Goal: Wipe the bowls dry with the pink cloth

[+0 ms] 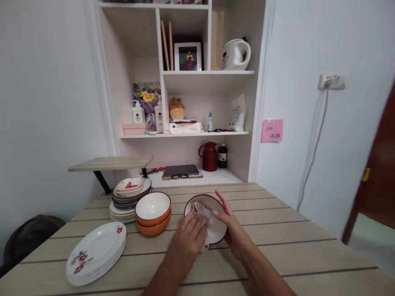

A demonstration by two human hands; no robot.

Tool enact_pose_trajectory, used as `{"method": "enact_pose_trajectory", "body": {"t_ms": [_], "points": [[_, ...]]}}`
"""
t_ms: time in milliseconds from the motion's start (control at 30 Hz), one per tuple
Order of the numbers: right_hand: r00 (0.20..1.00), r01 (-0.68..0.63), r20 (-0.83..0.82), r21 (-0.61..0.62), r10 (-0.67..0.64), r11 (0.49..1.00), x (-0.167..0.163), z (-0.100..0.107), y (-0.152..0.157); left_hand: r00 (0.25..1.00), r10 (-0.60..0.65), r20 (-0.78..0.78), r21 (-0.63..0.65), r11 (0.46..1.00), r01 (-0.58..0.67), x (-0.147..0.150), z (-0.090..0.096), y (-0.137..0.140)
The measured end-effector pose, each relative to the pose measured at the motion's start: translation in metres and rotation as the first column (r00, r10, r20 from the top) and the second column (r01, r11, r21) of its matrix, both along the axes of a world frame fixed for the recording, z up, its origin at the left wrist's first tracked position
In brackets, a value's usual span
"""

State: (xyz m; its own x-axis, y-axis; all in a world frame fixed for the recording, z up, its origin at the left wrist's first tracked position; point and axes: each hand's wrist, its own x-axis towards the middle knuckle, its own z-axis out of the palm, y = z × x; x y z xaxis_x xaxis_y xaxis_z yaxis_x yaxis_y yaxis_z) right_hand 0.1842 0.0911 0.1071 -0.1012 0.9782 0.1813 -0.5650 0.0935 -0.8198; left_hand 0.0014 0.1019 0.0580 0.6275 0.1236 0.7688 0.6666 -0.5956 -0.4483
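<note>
A white-lined bowl [216, 231] with a dark rim is tilted towards me above the table's front middle. My right hand [235, 230] grips it at the right side, thumb over the rim and the other fingers behind. Inside the bowl lies a crumpled pale pinkish cloth [200, 209]. My left hand [190, 238] is closed on this cloth and presses it against the bowl's inner wall; a corner of the cloth hangs below the fingers. Just left of the hands stands a stack of orange bowls [153, 225] with white insides.
White plates with red flowers [98, 246] are stacked at the front left. Behind them rise mixed plates and small dishes [129, 193], near a raised wooden shelf [109, 163]. At the back, a red jug [210, 157] and a laptop-like dark slab [182, 170] sit under the shelving.
</note>
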Motion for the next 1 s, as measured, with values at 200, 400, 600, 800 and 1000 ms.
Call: {"method": "enact_pose_trajectory", "body": {"t_ms": [200,400,600,800,1000], "points": [[0.998,-0.043,-0.037,0.051,0.045,0.998,-0.013,-0.003,0.001,0.975,0.094,0.201,-0.108,0.991,-0.073,0.016,-0.008,0.001],[0.999,0.033,0.009,0.068,-0.034,0.997,-0.022,-0.001,-0.006,0.981,0.003,0.192,-0.073,0.997,0.011,0.015,-0.005,0.001],[0.986,0.168,-0.004,0.028,-0.167,0.985,-0.018,-0.006,0.005,0.991,-0.096,0.094,-0.074,0.992,0.103,0.019,-0.007,0.0],[0.966,0.223,0.147,-0.075,-0.211,0.972,0.005,-0.001,0.017,0.998,-0.011,0.064,-0.212,0.977,0.024,0.023,-0.018,0.005],[0.976,0.153,0.173,-0.135,-0.129,0.979,0.016,0.007,0.004,0.996,-0.01,0.094,-0.045,0.999,0.014,0.017,-0.018,0.007]]}}
